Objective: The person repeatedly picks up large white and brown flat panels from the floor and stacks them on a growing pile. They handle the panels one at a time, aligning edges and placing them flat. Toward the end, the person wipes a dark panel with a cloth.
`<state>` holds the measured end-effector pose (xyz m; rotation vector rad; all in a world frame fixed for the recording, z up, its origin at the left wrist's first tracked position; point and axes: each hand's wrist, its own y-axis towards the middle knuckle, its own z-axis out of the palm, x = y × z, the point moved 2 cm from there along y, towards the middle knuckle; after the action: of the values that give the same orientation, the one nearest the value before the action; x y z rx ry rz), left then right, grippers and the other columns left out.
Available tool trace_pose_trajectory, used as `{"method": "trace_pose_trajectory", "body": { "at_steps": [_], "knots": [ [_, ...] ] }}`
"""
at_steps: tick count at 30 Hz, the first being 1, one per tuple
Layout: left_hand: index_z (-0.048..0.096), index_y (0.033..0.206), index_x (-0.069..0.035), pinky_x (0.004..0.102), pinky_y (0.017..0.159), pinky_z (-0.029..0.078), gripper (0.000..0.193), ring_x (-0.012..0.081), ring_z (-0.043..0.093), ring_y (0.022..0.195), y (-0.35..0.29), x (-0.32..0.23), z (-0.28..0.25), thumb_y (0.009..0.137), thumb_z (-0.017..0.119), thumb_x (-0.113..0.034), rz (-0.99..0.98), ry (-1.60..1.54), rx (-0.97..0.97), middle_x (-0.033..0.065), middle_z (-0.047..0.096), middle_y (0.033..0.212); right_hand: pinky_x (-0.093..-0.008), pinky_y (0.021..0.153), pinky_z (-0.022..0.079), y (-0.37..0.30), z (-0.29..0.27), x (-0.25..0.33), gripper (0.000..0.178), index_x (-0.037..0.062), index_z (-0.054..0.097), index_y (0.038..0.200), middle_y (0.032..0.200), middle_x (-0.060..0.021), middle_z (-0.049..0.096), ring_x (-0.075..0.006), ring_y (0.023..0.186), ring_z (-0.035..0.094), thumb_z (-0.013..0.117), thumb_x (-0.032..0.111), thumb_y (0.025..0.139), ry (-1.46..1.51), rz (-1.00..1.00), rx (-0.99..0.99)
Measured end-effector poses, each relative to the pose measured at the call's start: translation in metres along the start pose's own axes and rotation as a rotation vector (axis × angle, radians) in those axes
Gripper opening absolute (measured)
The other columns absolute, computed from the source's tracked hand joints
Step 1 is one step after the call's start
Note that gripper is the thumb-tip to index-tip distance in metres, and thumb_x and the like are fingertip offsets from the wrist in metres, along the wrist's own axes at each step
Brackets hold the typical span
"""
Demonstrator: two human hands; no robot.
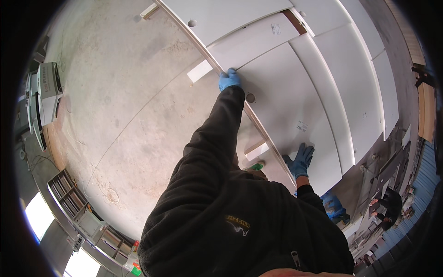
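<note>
My left hand (230, 80) is resting, fingers curled, at the edge of the white panel (281, 92); whether it is gripping, I cannot tell. My right hand (301, 160) is lying open on the panel, apparently steadying it beside neighbouring panels (353, 69).

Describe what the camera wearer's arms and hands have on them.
The left hand and the right hand both wear close-fitting blue gloves with separate fingers. The left sleeve is long, black, loose and creased, with a soft, fleece-like look; the right sleeve is black too. A strip of bare wrist shows at the right glove. I see no cables.
</note>
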<state>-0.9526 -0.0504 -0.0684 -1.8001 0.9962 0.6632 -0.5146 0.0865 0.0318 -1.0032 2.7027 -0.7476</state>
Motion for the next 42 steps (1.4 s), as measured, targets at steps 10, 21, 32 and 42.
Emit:
{"method": "trace_pose_trajectory", "body": {
  "at_steps": [10, 21, 32, 42],
  "knots": [
    [0.058, 0.133, 0.007, 0.0446, 0.091, 0.051, 0.062, 0.0438, 0.067, 0.106, -0.006, -0.006, 0.000, 0.097, 0.054, -0.043, 0.005, 0.004, 0.012, 0.0322, 0.069, 0.111, -0.0640, 0.122, 0.009, -0.002, 0.001, -0.001, 0.120, 0.0010, 0.015, 0.161, 0.163, -0.0364, 0.007, -0.0533, 0.154, -0.003, 0.073, 0.066, 0.080, 0.003, 0.008, -0.008],
    [0.030, 0.158, 0.002, 0.0405, 0.105, 0.047, 0.085, 0.0381, 0.063, 0.122, -0.035, 0.022, -0.015, 0.095, 0.062, -0.045, 0.165, -0.022, 0.211, 0.0259, 0.063, 0.135, -0.0641, 0.123, 0.009, -0.001, 0.004, -0.004, 0.119, 0.0001, 0.015, 0.161, 0.163, -0.0373, 0.006, -0.0535, 0.154, -0.004, 0.074, 0.065, 0.080, 0.019, -0.015, -0.015],
    [0.041, 0.153, -0.002, 0.0426, 0.097, 0.051, 0.072, 0.0374, 0.067, 0.112, -0.044, 0.001, -0.024, 0.096, 0.060, -0.041, 0.146, 0.111, 0.196, 0.0248, 0.068, 0.124, -0.0650, 0.122, 0.010, -0.001, 0.005, -0.002, 0.117, 0.0012, 0.019, 0.160, 0.162, -0.0391, 0.008, -0.0557, 0.153, -0.002, 0.076, 0.064, 0.079, 0.027, -0.032, -0.058],
    [0.065, 0.109, -0.002, 0.0423, 0.078, 0.051, 0.039, 0.0324, 0.064, 0.088, 0.049, 0.058, 0.014, 0.096, 0.057, -0.038, 0.378, 0.393, 0.222, 0.0154, 0.069, 0.098, -0.0650, 0.122, 0.004, -0.004, 0.004, -0.012, 0.118, 0.0020, 0.022, 0.161, 0.163, -0.0396, 0.005, -0.0567, 0.153, -0.003, 0.072, 0.069, 0.078, 0.088, -0.005, -0.063]
  ]
}}
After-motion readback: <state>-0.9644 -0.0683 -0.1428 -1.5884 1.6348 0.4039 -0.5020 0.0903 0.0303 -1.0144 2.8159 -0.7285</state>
